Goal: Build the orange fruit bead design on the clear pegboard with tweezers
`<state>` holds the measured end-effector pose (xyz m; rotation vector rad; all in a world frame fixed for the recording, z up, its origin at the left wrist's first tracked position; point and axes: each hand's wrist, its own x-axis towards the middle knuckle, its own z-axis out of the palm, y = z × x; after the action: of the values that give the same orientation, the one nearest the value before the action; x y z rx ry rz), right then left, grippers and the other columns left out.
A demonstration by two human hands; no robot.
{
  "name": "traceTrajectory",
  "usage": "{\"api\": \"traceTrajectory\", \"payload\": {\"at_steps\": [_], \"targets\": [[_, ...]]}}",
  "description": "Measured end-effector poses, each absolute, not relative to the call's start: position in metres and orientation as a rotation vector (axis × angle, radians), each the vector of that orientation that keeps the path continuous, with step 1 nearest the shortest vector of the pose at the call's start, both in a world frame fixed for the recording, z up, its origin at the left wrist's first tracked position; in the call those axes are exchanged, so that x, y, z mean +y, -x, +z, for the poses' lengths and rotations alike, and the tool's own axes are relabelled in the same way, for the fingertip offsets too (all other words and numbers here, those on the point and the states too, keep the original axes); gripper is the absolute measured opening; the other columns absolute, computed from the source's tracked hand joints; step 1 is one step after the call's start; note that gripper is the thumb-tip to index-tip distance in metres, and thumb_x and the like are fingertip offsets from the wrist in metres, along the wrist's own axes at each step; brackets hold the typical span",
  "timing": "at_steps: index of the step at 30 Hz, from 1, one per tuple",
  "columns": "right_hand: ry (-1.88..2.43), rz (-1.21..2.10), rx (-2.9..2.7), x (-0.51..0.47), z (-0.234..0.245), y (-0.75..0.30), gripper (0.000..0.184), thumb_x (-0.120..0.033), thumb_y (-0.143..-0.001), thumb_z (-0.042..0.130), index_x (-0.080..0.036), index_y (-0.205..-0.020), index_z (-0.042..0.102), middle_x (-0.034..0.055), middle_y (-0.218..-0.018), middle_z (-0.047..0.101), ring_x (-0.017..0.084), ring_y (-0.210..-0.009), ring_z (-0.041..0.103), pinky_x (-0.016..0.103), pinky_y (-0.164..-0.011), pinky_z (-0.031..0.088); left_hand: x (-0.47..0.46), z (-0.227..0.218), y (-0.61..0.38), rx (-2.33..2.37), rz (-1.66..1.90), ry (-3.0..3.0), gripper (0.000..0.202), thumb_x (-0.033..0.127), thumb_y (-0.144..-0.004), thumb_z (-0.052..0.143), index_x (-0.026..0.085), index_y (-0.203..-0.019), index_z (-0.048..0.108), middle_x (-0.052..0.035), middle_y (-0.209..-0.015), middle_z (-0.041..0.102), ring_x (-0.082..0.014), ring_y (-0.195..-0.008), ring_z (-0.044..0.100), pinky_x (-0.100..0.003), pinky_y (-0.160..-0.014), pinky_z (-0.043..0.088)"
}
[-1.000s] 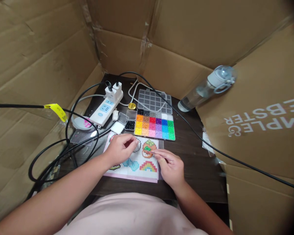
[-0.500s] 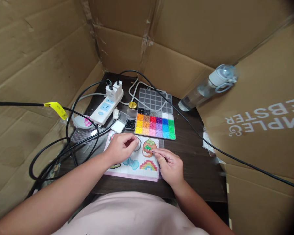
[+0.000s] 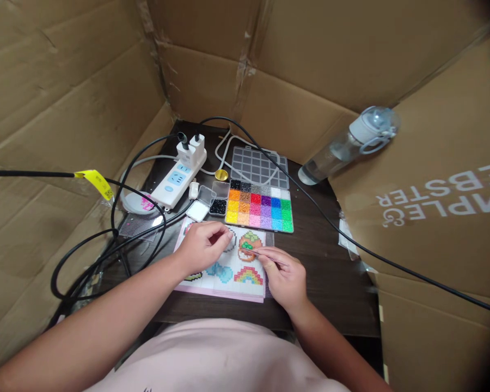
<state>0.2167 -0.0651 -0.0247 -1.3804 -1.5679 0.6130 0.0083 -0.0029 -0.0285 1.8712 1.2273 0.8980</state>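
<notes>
A pattern sheet (image 3: 224,275) under a clear pegboard lies on the dark table (image 3: 322,272), showing a rainbow, a blue shape and an orange-and-green bead figure (image 3: 250,245). My left hand (image 3: 202,245) rests curled on the sheet's left part, fingers pinched together near the grey outline. My right hand (image 3: 283,277) grips thin tweezers (image 3: 261,253), whose tip touches the bead figure. Just beyond the sheet sits a tray of sorted coloured beads (image 3: 259,209).
A clear lid (image 3: 258,165) lies behind the tray. A small box of black beads (image 3: 217,206), a white power strip (image 3: 179,173), black cables (image 3: 106,239) and a gold cap (image 3: 221,175) crowd the left. A water bottle (image 3: 347,142) leans at right. Cardboard walls surround everything.
The view has shifted very slightly. Both hands stay almost in place, the tweezers' tip still at the bead figure.
</notes>
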Motion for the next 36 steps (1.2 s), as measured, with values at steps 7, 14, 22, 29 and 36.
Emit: {"api": "traceTrajectory", "payload": {"at_steps": [7,14,22,29,36], "targets": [[1.372,0.624,-1.572,-0.0654,-0.0239,-0.2166,0.016,-0.018,-0.085,0.066,-0.024,-0.084,0.080,0.0049,-0.083,0.079,0.021,-0.077,0.076,0.032,-0.073,0.064,-0.0028,-0.0300,-0.0080,1.216,0.910,-1.903,0.022,0.026,-0.089,0.055,0.019,-0.070,0.065,0.0031,-0.062,0.064,-0.0093,-0.056,0.054,-0.023,-0.056,0.040],[1.365,0.616,-1.576,-0.0651,-0.0235,-0.2161,0.015,-0.017,-0.085,0.066,-0.024,-0.083,0.080,0.0047,-0.082,0.079,0.020,-0.075,0.076,0.031,-0.073,0.064,-0.0011,-0.0310,-0.0072,1.131,0.894,-2.029,0.027,0.027,-0.091,0.053,0.019,-0.072,0.070,0.0022,-0.061,0.053,-0.0103,-0.059,0.050,-0.024,-0.058,0.038],[1.376,0.612,-1.584,-0.0653,-0.0241,-0.2169,0.015,-0.019,-0.085,0.066,-0.024,-0.084,0.080,0.0055,-0.083,0.079,0.021,-0.077,0.076,0.032,-0.073,0.064,-0.0027,-0.0317,-0.0041,0.987,0.733,-2.230,0.025,0.019,-0.084,0.054,0.024,-0.086,0.078,-0.0017,-0.074,0.055,-0.0160,-0.073,0.050,-0.031,-0.069,0.041],[1.372,0.598,-1.586,-0.0655,-0.0248,-0.2169,0.015,-0.018,-0.085,0.066,-0.024,-0.084,0.080,0.0052,-0.083,0.079,0.021,-0.078,0.076,0.032,-0.074,0.064,-0.0044,-0.0344,-0.0030,0.946,0.610,-2.330,0.038,0.013,-0.077,0.051,0.026,-0.100,0.079,-0.0033,-0.080,0.055,-0.0190,-0.078,0.049,-0.034,-0.070,0.040],[1.352,0.591,-1.596,-0.0652,-0.0235,-0.2162,0.016,-0.016,-0.085,0.066,-0.023,-0.084,0.080,0.0051,-0.082,0.079,0.020,-0.076,0.076,0.030,-0.073,0.063,-0.0048,-0.0332,-0.0036,0.962,0.537,-2.377,0.041,0.014,-0.078,0.050,0.027,-0.106,0.078,-0.0043,-0.082,0.055,-0.0205,-0.080,0.050,-0.035,-0.072,0.041]]}}
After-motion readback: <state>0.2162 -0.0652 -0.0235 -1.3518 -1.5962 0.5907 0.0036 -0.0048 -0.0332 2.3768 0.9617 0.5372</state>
